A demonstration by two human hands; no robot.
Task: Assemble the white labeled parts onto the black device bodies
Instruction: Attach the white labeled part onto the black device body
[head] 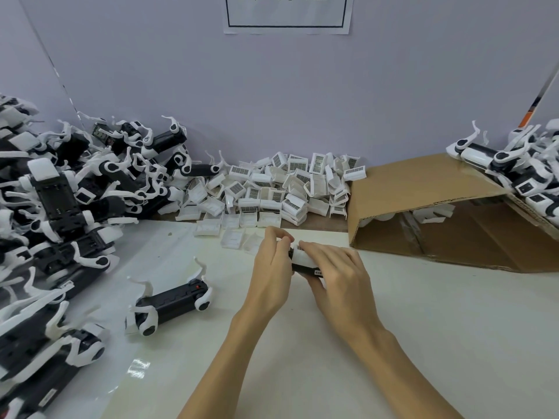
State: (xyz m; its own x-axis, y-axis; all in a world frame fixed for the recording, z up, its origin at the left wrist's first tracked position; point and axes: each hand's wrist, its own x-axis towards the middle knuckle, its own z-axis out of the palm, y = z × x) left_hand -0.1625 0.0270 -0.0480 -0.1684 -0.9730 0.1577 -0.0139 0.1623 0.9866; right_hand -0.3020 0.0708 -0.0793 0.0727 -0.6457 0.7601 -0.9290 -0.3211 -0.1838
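both hands mid-bench | left hand (272, 267) + right hand (338, 273) grip closed round black device body (305, 269), white labeled part (301, 257) on top | risk: part seats crooked if pressed off-line

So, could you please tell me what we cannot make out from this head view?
- Device between the left hand and right hand: mostly covered by fingers; whether the white part is seated is unclear.
- Wall sign: cut off by the top edge.
- Cardboard box interior: shadowed.
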